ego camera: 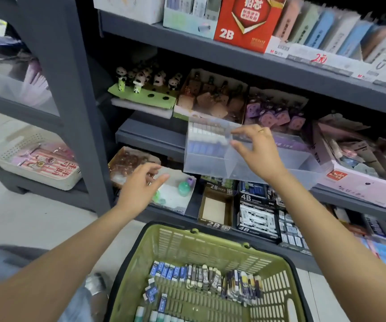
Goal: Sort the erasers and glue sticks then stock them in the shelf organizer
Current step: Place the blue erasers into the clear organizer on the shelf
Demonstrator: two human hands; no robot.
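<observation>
Clear plastic forms the organizer bin [245, 156] on the middle shelf [150, 135], with a row of white and blue erasers [207, 140] stacked at its back left. At its dividing wall the right hand [258, 147] has thumb and fingers a little apart; whether they pinch the wall is unclear. Lower left, the left hand [138, 185] hovers with fingers loosely spread, holding nothing. Below, a green basket [187, 242] holds more erasers and glue sticks [247, 283].

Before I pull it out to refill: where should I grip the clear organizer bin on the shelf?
Grip the clear organizer bin by its top rim at both side walls, coming from the front: it overhangs the shelf edge, open-topped, and the right hand is already at its divider.
</observation>
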